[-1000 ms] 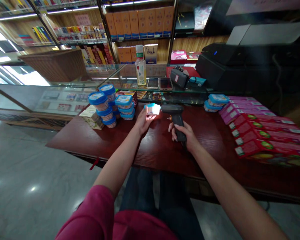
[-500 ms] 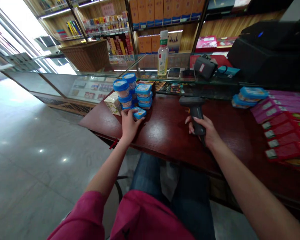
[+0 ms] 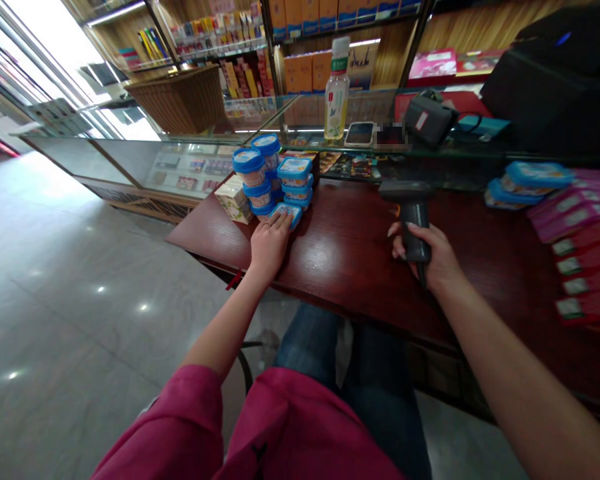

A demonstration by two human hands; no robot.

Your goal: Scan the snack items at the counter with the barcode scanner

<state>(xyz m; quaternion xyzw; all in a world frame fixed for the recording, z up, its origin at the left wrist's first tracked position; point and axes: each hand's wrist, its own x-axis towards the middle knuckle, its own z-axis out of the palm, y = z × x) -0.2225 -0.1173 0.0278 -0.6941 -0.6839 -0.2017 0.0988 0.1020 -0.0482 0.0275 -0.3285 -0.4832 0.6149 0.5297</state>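
A small blue-lidded plastic tub (image 3: pixel 291 212) lies low on the dark red-brown desk, at the foot of stacked tubs. The fingers of my left hand (image 3: pixel 271 237) rest stretched out over its near left part, and the thumb is mostly hidden. Right behind stand round blue-lidded tubs (image 3: pixel 250 170) in stacks and a pile of rectangular tubs (image 3: pixel 296 175). A pale patterned box (image 3: pixel 234 199) sits left of them. On the right, my right hand (image 3: pixel 433 257) is wrapped round the handle of a black barcode scanner (image 3: pixel 414 223), held above the desk with its head up.
Rectangular blue-lidded tubs (image 3: pixel 535 181) sit at the right beside purple and red packs (image 3: pixel 587 267). Behind the desk (image 3: pixel 340 267), a glass counter bears a drink bottle (image 3: pixel 337 100), a phone (image 3: pixel 360 134) and a black device (image 3: pixel 430 119). A wicker basket (image 3: pixel 180 100) stands farther left.
My left hand has slid the small tub slightly back against the stacks, and its spread thumb has drawn in. My right hand still holds the scanner. The view has shifted a little.
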